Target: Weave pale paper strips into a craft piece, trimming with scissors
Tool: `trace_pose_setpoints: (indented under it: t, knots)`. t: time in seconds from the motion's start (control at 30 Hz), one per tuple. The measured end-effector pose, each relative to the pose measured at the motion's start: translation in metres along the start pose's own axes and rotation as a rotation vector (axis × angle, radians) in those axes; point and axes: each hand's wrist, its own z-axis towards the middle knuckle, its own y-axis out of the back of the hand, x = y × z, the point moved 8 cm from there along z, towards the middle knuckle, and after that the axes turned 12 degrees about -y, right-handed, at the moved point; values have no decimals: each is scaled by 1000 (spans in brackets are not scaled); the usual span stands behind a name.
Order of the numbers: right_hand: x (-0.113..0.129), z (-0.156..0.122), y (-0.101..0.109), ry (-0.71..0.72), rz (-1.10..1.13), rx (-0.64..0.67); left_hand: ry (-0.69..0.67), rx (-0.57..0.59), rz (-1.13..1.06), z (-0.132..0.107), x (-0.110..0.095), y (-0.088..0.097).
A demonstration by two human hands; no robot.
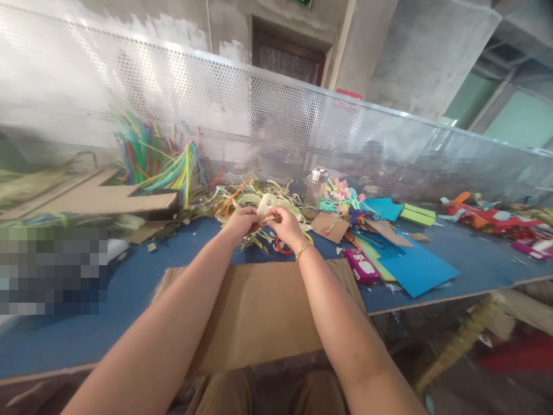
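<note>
Pinching with both hands right now: left hand [241,223] and right hand [286,226] are each closing fingertips on the pale piece [264,204]. It's a small curled whitish bit, and I'm holding it up between them. It's hanging just above the heap of strips [254,199], past the far edge of the cardboard [259,311] lying flat in front of me on the table [129,288].

Progress-wise, I'm guessing I'm somewhere in the middle. The piece is looking only partly shaped, and it's too small to say more. Plenty of strips are lying loose and unused. Over by the jar, a few flowers [341,193] are looking finished, so some work seems done.

Containers:
- The jar [317,185], metal lid on, is standing upright behind the strips. I can't tell what's in it.
- A pink box [362,266] is lying beside the cardboard's right corner. It looks shut, so I can't see what's inside.
- Pipe cleaners [151,158] are fanning up at the back left. Whatever is holding them is hidden.
</note>
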Motion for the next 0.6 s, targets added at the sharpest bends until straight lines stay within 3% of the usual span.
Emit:
trace_pose_setpoints:
  t: [0.17,0.6]
  knots:
    - [-3,3,3,9,-24,-49,21,14,-17,0,2,-1]
    - [-1,0,16,-36,-135,-181,-72,62,-29,3,-1,-8]
